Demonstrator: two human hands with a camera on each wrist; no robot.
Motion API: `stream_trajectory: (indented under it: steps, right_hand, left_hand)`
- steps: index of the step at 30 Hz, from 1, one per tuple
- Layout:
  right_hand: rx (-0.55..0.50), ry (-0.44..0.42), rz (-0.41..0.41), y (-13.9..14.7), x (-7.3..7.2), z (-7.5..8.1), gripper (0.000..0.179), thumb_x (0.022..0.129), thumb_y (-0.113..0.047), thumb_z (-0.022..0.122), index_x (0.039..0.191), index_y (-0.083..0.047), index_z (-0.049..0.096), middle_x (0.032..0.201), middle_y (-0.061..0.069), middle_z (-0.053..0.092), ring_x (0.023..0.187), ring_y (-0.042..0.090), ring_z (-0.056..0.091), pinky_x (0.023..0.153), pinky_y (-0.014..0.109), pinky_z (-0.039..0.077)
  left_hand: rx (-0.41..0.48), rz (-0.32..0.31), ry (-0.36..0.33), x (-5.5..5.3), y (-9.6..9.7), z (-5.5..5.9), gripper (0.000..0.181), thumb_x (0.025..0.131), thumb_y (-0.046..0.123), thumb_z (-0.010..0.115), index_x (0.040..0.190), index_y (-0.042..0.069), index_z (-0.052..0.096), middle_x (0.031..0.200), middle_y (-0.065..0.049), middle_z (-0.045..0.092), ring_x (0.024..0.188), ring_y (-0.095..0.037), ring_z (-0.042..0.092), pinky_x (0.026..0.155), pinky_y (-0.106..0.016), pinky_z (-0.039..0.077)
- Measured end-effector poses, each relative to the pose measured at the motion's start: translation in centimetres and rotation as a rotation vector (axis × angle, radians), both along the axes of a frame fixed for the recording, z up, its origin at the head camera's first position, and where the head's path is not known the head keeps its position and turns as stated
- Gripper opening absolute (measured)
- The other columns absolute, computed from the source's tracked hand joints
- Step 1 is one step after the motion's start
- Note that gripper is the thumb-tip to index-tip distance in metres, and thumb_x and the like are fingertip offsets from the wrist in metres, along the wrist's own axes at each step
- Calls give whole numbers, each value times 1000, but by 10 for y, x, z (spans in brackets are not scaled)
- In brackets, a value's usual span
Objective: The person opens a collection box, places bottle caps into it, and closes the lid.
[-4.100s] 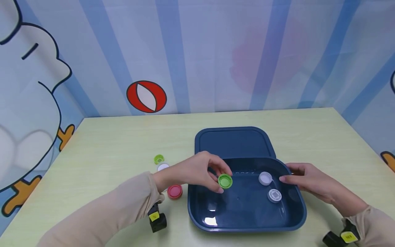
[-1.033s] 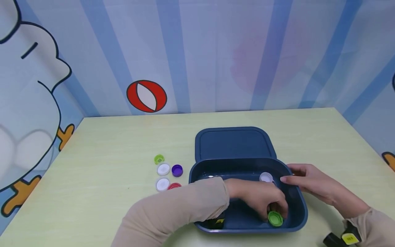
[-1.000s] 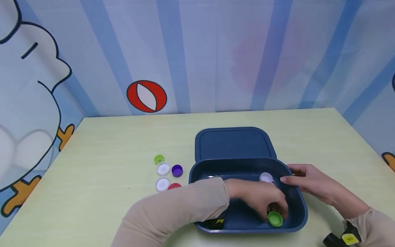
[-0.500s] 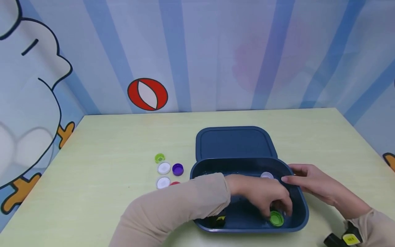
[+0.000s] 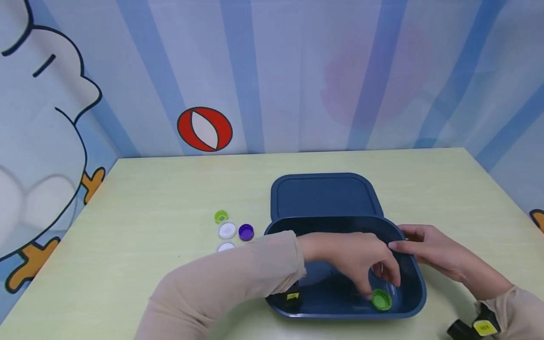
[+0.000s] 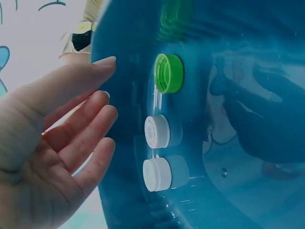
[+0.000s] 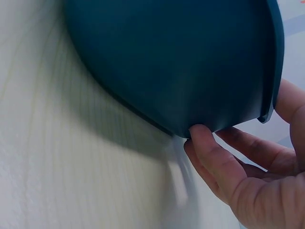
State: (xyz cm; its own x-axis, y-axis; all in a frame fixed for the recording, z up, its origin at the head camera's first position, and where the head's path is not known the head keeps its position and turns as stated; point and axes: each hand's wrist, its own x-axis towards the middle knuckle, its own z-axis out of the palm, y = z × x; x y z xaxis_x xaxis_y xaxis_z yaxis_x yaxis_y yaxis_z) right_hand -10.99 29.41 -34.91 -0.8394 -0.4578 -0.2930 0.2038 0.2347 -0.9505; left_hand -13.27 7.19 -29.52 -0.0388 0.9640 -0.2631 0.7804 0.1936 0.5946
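Note:
My left hand hovers inside the dark blue plastic box, fingers relaxed and holding nothing. Just below its fingertips lies a green bottle cap, hollow side up. The left wrist view shows the green cap apart from the hand, in a row with two white bottle caps near the box wall. Those white caps are hidden by the hand in the head view. My right hand grips the box's right rim, thumb over the edge; in the right wrist view its fingers press the outer wall.
Left of the box lie a light green cap, a purple cap and white caps. The sleeve partly covers one white cap. A blue lid lies behind the box on the pale wooden table.
My left hand carried the green cap from the box's left side to its right front and let go of it, then rose slightly. The right hand stays on the rim.

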Motion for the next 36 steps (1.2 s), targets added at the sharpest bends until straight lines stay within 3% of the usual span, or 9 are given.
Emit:
stream_trajectory:
  steps: [5,13,20,26,36]
  right_hand:
    - [11,5,-1,1,-2,1,40,95,-11,50,129,10,46,110,6,59,93,16,61,79,33,53]
    - [28,2,-18,1,-3,2,42,95,-12,52,128,13,44,108,7,60,91,15,61,78,33,53]
    - [60,7,-30,-1,-5,2,50,94,-14,54,130,16,38,107,8,59,90,16,60,78,33,53]
    - [86,6,-39,-1,-6,5,53,93,-15,55,131,16,37,106,10,59,90,17,61,78,34,53]
    - [77,-1,-39,0,-5,6,53,93,-16,55,132,15,37,106,11,59,91,18,61,79,34,53]
  left_hand:
    - [40,11,-55,-1,-12,4,43,75,11,78,115,7,64,110,2,65,95,1,57,82,-5,39]
    - [174,20,-168,-7,-34,10,43,75,7,77,115,2,62,111,-7,63,96,-4,57,83,-11,43]
    - [171,126,-144,-12,-54,13,44,76,10,77,117,8,62,113,2,63,98,1,56,83,-15,45]
    - [231,200,-203,-18,-73,12,43,77,8,76,117,7,62,115,-2,62,99,-7,57,85,-21,47]
    - [237,331,-214,-21,-110,13,41,77,11,76,117,9,63,114,1,61,99,-2,54,88,-25,47]
